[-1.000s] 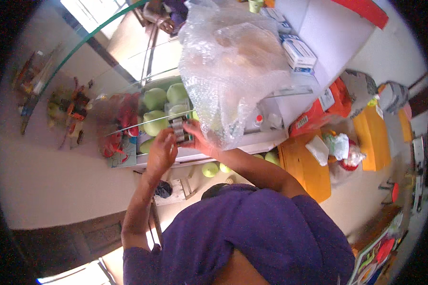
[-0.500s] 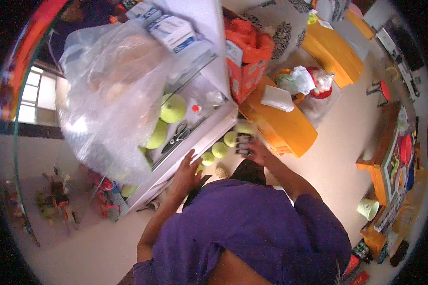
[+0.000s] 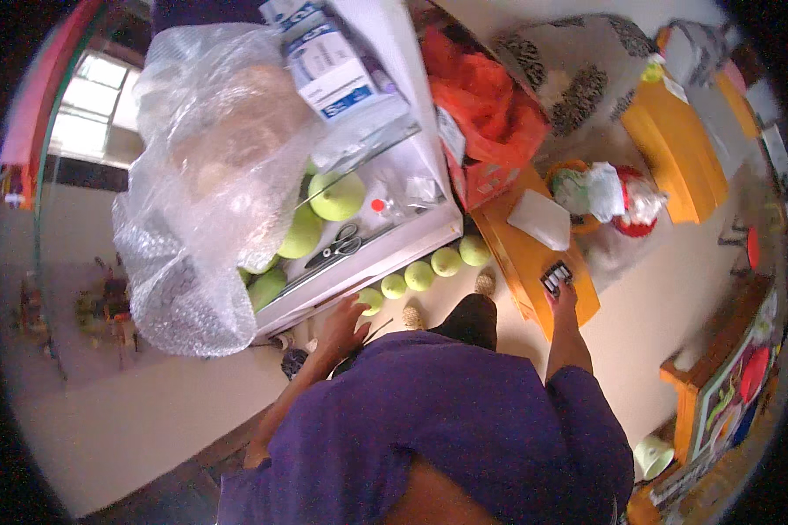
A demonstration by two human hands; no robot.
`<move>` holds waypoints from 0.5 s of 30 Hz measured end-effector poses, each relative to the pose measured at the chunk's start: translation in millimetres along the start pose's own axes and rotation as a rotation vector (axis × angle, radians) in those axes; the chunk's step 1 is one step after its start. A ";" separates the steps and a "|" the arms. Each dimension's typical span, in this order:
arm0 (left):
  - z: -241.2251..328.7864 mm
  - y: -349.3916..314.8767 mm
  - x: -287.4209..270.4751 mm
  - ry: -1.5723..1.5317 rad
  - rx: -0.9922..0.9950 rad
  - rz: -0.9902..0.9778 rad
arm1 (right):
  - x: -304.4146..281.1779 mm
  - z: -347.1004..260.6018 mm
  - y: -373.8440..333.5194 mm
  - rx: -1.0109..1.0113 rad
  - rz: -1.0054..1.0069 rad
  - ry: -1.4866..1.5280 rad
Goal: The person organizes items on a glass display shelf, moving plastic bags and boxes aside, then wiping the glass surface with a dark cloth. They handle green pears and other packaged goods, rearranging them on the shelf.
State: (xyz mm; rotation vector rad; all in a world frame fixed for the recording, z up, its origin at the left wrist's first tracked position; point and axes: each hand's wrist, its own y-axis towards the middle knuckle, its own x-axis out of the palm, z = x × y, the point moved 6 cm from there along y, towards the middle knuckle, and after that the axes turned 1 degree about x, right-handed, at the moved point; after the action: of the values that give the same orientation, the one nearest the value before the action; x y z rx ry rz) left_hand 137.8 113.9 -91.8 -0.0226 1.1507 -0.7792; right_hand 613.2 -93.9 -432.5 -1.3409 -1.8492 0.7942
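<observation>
Dark case (image 3: 555, 277) is gripped in the right hand (image 3: 565, 297) over an orange bench (image 3: 518, 262), the left hand (image 3: 345, 325) loosely spread.

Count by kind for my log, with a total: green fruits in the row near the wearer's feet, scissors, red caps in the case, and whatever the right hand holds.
Green fruits: 5
Scissors: 1
Red cap: 1
Small item in right hand: 1
Total: 8
</observation>
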 end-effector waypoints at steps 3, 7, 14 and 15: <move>-11.8 -9.2 1.4 0.046 -0.029 0.039 | 0.3 -11.6 -8.3 0.008 0.244 -0.193; -66.0 -19.8 -14.6 -0.227 -0.091 0.292 | -36.8 -28.5 22.1 -0.132 0.396 -1.007; -110.5 -46.9 -101.8 -0.424 0.086 0.688 | 207.0 -42.2 -188.3 -1.497 -0.345 -1.197; -140.9 -48.5 -91.1 -0.500 0.152 0.750 | 272.4 -49.9 -287.6 -1.239 -0.575 -1.010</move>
State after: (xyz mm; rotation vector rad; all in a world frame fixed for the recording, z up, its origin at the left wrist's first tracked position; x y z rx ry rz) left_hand -20.6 180.6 -60.7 0.3103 0.5450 -0.1633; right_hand 445.9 92.4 -121.5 -0.8489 -3.6312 -0.1843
